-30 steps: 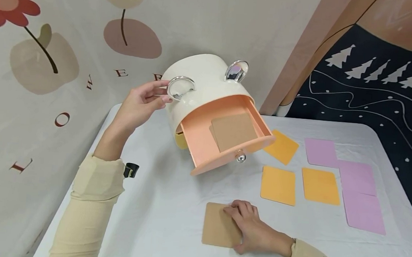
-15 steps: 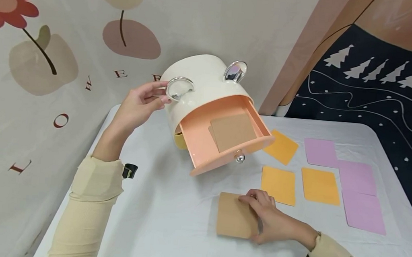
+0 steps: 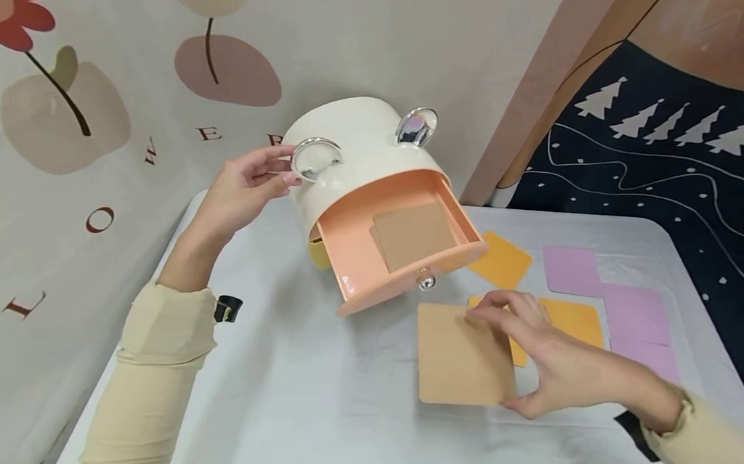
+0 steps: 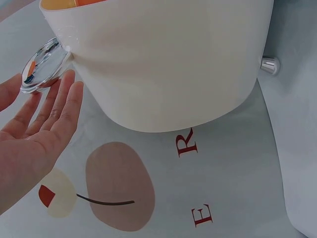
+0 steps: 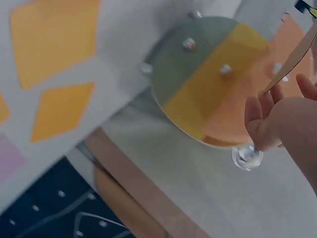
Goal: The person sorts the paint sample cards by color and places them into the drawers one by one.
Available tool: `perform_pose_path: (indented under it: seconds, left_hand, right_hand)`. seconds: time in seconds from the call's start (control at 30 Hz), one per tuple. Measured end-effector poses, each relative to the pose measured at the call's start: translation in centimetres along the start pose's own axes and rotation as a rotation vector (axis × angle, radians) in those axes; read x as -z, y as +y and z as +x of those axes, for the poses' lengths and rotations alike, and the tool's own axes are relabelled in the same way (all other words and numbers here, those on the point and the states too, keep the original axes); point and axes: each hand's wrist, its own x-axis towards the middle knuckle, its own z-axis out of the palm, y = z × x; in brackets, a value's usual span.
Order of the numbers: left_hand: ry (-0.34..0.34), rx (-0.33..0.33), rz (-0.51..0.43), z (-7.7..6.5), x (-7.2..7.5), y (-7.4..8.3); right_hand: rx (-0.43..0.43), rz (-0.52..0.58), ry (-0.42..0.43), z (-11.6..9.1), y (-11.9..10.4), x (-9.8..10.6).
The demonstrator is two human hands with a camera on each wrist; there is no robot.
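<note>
My right hand [image 3: 552, 363] pinches a square brown card [image 3: 457, 359] by its right side, thumb at the lower corner and fingers at the top edge. The card is raised in front of a cream drawer box [image 3: 361, 122]. In the right wrist view the same card [image 5: 294, 57] shows nearly edge-on. My left hand [image 3: 238, 189] holds the silver ring-shaped ear [image 3: 315, 160] on the box's left side, thumb in front and fingers behind. The peach drawer [image 3: 347, 255] is pulled out, with brown cards [image 3: 414, 235] lying overlapped inside.
Orange cards [image 3: 504, 260] and purple cards [image 3: 572, 271] lie on the white-covered table [image 3: 305, 416] to the right. Part of them is behind my right hand. In the right wrist view, the box front has a yellow drawer [image 5: 210, 84] and a green drawer [image 5: 173, 64].
My right hand has lifted the brown card off the table and carried it right and toward the open drawer. My left hand stays on the ear.
</note>
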Motion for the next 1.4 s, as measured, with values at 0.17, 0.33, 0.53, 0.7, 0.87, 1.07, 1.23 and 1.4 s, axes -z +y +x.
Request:
perform_pose_path:
  seconds: [0.17,0.33,0.53,0.7,0.87,1.07,1.23,1.4]
  left_hand:
    - [0.001,-0.002,0.004,0.0,0.1,0.0]
    - [0.004,-0.009,0.000,0.1,0.0,0.0]
    - [0.007,-0.008,-0.011,0.1,0.0,-0.1]
    - [0.002,-0.005,-0.013,0.1,0.0,0.0]
    - [0.007,-0.004,-0.007,0.0,0.1,0.0]
    - [0.002,-0.009,-0.021,0.0,0.0,0.0]
    - [0.003,-0.012,-0.020,0.1,0.0,-0.1]
    - [0.003,-0.016,-0.024,0.1,0.0,-0.2]
  right_hand:
    - [0.081,0.001,-0.014,1.6,-1.1,3.6]
    - [0.074,-0.013,-0.044,4.1,-0.8,6.6]
    - [0.091,0.010,-0.096,7.5,1.7,8.6]
    - [0.116,0.045,-0.118,9.9,3.8,9.3]
    - [0.052,0.081,-0.141,11.7,5.0,9.7]
    - [-0.049,0.088,-0.177,13.1,5.8,9.6]
    - [-0.083,0.095,-0.210,13.8,6.2,9.4]
    - [-0.081,0.096,-0.243,14.2,6.3,9.3]
